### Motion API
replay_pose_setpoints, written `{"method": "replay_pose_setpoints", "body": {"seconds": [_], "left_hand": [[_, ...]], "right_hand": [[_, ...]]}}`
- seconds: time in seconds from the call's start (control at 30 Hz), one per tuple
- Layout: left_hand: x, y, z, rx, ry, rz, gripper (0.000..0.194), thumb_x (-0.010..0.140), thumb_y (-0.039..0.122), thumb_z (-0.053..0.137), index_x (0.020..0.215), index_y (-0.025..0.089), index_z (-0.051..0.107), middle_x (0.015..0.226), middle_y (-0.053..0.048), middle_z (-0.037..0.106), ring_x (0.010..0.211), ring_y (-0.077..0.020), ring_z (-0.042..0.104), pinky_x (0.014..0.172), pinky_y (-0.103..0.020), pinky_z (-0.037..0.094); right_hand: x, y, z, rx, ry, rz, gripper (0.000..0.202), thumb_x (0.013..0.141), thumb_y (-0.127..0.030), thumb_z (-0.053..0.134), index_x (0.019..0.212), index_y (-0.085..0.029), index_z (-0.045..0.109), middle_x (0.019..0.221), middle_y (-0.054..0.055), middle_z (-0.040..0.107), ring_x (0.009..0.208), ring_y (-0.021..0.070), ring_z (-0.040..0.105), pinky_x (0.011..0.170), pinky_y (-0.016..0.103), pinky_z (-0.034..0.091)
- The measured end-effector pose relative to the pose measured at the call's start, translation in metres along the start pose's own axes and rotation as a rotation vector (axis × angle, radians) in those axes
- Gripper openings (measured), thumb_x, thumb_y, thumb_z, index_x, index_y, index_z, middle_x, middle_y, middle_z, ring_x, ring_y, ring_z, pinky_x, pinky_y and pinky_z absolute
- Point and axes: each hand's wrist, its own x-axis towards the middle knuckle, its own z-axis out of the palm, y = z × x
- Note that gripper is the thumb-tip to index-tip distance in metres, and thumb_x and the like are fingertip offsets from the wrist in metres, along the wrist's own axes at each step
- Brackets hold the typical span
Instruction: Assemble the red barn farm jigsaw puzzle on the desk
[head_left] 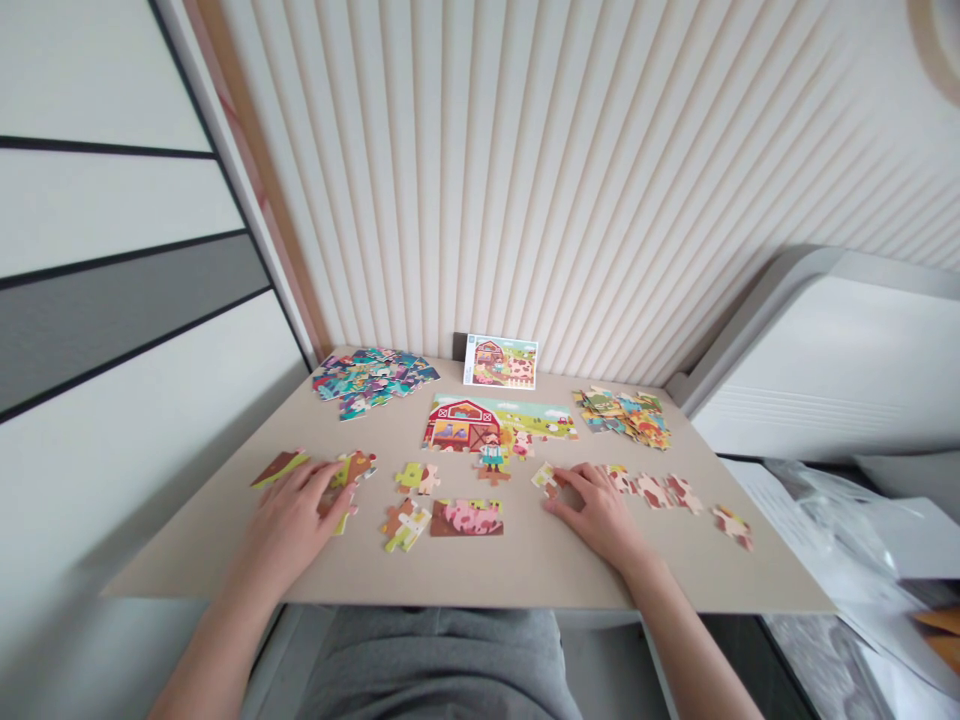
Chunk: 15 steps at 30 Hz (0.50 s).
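Observation:
My left hand [289, 520] lies over loose puzzle pieces at the table's left, its fingers loosely spread. A brown and green puzzle piece [279, 467] pokes out beyond its fingertips, and a yellow-brown piece [358, 467] shows beside the index finger. Right of centre, my right hand [600, 508] has thumb and index finger at the edge of a light green and brown puzzle piece [546, 478], which rests on the table. Between my hands are a joined pink pig section [469, 518], loose pieces [406, 525] and the partly joined barn puzzle [461, 424].
A reference picture card [501, 362] stands at the back against the ribbed wall. Heaps of blue-purple pieces [375, 378] and yellow-orange pieces [626, 415] lie at the back corners. Cow-patterned pieces [652, 490] line the right side, with one piece [733, 526] farther right.

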Motion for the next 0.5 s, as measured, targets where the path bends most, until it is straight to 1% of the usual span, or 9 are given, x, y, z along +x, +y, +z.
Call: {"method": "replay_pose_setpoints", "body": {"seconds": [0.07, 0.13, 0.2, 0.27, 0.37, 0.5], "left_hand": [[0.000, -0.001, 0.001, -0.004, -0.002, -0.001, 0.044, 0.096, 0.052, 0.051, 0.128, 0.023, 0.060, 0.126, -0.011, 0.067, 0.137, -0.0357, 0.049, 0.112, -0.049, 0.042], [0.000, -0.001, 0.001, -0.002, -0.005, 0.000, 0.045, 0.096, 0.052, 0.051, 0.129, 0.023, 0.060, 0.126, -0.011, 0.067, 0.138, -0.0358, 0.047, 0.112, -0.049, 0.042], [-0.001, 0.000, 0.000, 0.006, -0.008, -0.002, 0.045, 0.097, 0.052, 0.051, 0.129, 0.022, 0.060, 0.126, -0.011, 0.067, 0.140, -0.0361, 0.046, 0.112, -0.049, 0.041], [-0.001, 0.000, 0.001, 0.014, -0.008, -0.002, 0.045, 0.097, 0.052, 0.051, 0.129, 0.022, 0.060, 0.127, -0.012, 0.067, 0.141, -0.0363, 0.044, 0.112, -0.049, 0.041], [-0.001, -0.001, 0.001, 0.011, 0.002, 0.003, 0.045, 0.097, 0.052, 0.051, 0.129, 0.022, 0.060, 0.126, -0.011, 0.067, 0.142, -0.0361, 0.044, 0.113, -0.049, 0.041], [-0.001, -0.002, 0.003, 0.014, 0.011, 0.011, 0.045, 0.097, 0.053, 0.051, 0.128, 0.021, 0.061, 0.126, -0.012, 0.067, 0.142, -0.0372, 0.043, 0.112, -0.050, 0.041]], "right_hand": [[0.000, 0.000, 0.001, 0.015, 0.008, -0.008, 0.039, 0.094, -0.048, 0.065, 0.129, -0.031, 0.067, 0.117, 0.008, 0.065, 0.109, 0.0289, 0.060, 0.100, 0.046, 0.047], [0.001, 0.003, 0.001, 0.052, 0.008, -0.019, 0.035, 0.099, -0.040, 0.057, 0.130, -0.030, 0.067, 0.118, 0.007, 0.066, 0.108, 0.0274, 0.061, 0.100, 0.045, 0.048], [0.002, 0.006, 0.002, 0.095, 0.014, -0.032, 0.035, 0.101, -0.033, 0.049, 0.132, -0.028, 0.066, 0.119, 0.008, 0.068, 0.108, 0.0264, 0.061, 0.099, 0.045, 0.048], [0.003, 0.008, 0.002, 0.120, 0.029, -0.032, 0.037, 0.102, -0.029, 0.043, 0.132, -0.027, 0.066, 0.119, 0.008, 0.069, 0.108, 0.0259, 0.062, 0.098, 0.045, 0.049], [0.002, 0.006, 0.001, 0.083, 0.053, -0.018, 0.037, 0.103, -0.031, 0.043, 0.133, -0.028, 0.065, 0.122, 0.007, 0.069, 0.111, 0.0262, 0.062, 0.100, 0.045, 0.048], [0.000, -0.003, -0.001, -0.053, 0.015, -0.086, 0.036, 0.101, -0.042, 0.053, 0.135, -0.034, 0.064, 0.135, 0.006, 0.062, 0.122, 0.0294, 0.057, 0.106, 0.049, 0.043]]}}
